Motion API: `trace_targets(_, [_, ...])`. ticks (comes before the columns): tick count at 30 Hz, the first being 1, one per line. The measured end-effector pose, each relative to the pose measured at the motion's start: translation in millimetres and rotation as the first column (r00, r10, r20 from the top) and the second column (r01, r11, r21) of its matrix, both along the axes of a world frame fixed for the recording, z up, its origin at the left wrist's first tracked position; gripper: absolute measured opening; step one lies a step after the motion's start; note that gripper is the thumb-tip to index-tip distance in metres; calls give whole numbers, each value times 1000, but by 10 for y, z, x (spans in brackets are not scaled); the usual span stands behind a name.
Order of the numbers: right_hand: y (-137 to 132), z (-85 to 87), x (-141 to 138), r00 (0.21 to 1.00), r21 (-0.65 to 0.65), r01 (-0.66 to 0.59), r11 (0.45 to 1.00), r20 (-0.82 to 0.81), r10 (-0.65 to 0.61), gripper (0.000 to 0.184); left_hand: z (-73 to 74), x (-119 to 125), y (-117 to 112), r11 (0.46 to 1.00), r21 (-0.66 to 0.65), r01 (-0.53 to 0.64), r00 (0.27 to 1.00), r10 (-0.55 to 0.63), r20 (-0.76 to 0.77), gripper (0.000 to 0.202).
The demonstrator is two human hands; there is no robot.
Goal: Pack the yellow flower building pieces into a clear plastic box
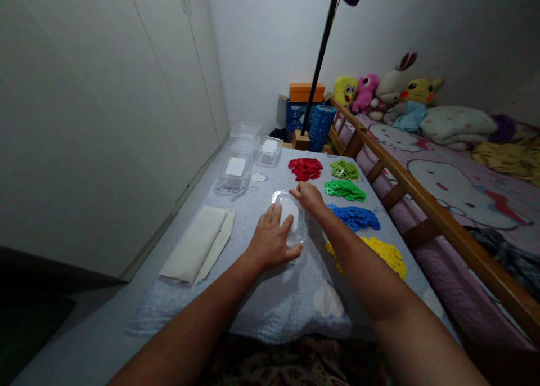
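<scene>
A clear plastic container with a lid [298, 224] lies in the middle of the cloth-covered table. Spread over its left and near side is my left hand [274, 237], open, with the fingers pressing on the lid. My right hand [309, 197] is closed at the far right corner, its fingertips gripping the container's edge. Part of the container is hidden under my hands. Right of it lie piles of small plastic pieces: red [305, 169], light green [345, 170], green [345, 190], blue [356, 218] and yellow [386, 254], the last partly behind my right forearm.
More clear containers [234, 172] stand at the table's far left, some with white labels. A folded cream cloth [196, 242] lies on the left. A wooden bed rail [405, 197] borders the right side; a black pole [321, 54] rises behind. White cabinets [105, 121] stand at left.
</scene>
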State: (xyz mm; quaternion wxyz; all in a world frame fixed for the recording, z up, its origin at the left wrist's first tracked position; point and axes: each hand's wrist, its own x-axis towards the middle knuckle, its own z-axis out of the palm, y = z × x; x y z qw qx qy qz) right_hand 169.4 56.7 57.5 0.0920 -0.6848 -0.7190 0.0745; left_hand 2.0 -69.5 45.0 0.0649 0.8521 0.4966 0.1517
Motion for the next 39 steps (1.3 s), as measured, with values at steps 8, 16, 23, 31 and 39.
trace_targets(8, [-4,-10,18,1000,6,-6,1000,7,6,29,-95,169,-19,992,94,-82,997,81,15,78])
trace_targets(16, [-37,11,5,999,-4,19,1000,34,-19,33,-109,215,-63,990,112,-86,996,87,-7,73])
trace_targets(23, [-43,8,16,994,99,-42,994,105,32,31,-90,248,-91,986,137,-98,994,103,-28,70])
trace_targets(31, [-6,93,266,903,-79,60,995,-420,-88,15,-113,230,-90,986,144,-89,995,94,-26,73])
trace_targets(39, [-328,-46,326,706,-178,198,964,-657,-266,16,-98,225,-89,986,149,-73,996,79,-32,74])
